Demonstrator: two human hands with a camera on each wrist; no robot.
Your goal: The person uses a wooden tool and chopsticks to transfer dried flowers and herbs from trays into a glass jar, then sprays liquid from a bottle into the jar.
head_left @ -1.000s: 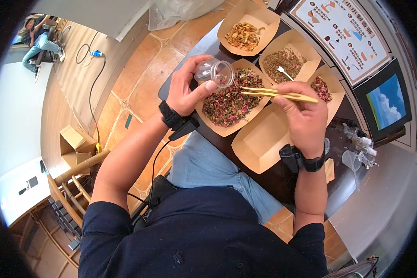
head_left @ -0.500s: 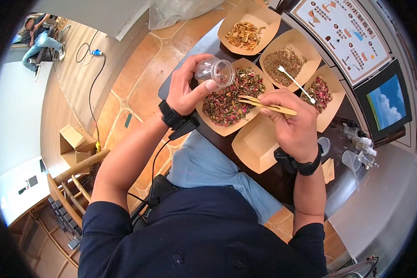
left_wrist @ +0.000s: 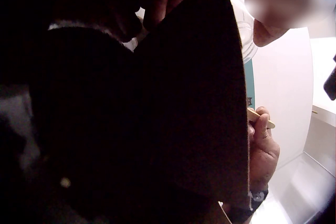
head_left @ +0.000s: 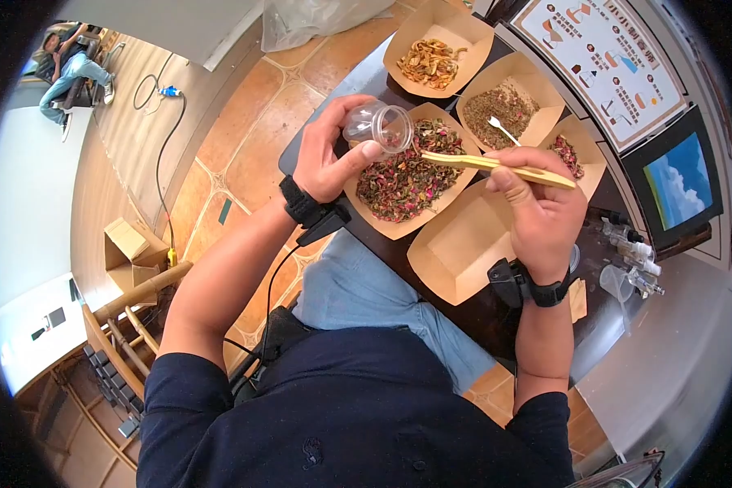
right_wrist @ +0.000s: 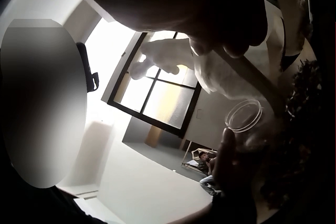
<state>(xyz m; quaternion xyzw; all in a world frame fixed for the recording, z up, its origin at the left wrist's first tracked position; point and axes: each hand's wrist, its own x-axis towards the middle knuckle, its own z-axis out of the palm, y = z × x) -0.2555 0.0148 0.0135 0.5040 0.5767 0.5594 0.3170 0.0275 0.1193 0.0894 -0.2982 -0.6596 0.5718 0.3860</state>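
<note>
My left hand (head_left: 324, 159) holds a clear plastic jar (head_left: 364, 126) tilted, its open mouth facing right, over a paper tray (head_left: 392, 231) of mixed dried petals and leaves (head_left: 411, 187). Between the thumb and fingers of my right hand (head_left: 549, 215) are wooden tweezers (head_left: 484, 163), their tips drawn together just right of the jar mouth, above the petals. In the right wrist view the jar's round rim (right_wrist: 244, 116) shows beside the left thumb. A dark slanted shape covers most of the left wrist view, hiding much of the left hand.
Behind are paper trays of dried yellowish slices (head_left: 428, 63), brown crumbs (head_left: 496, 114) with a white stick (head_left: 503, 128), and red petals (head_left: 567, 154). A paper tray (head_left: 451, 256) sits near the right forearm. Small bottles (head_left: 630, 248) and a plastic cup (head_left: 616, 281) stand at right.
My right hand dipped down-left with the tweezers toward the petals, then moved back up-right. The tweezer tips, spread earlier, are now together near the jar mouth. The left hand and jar barely moved.
</note>
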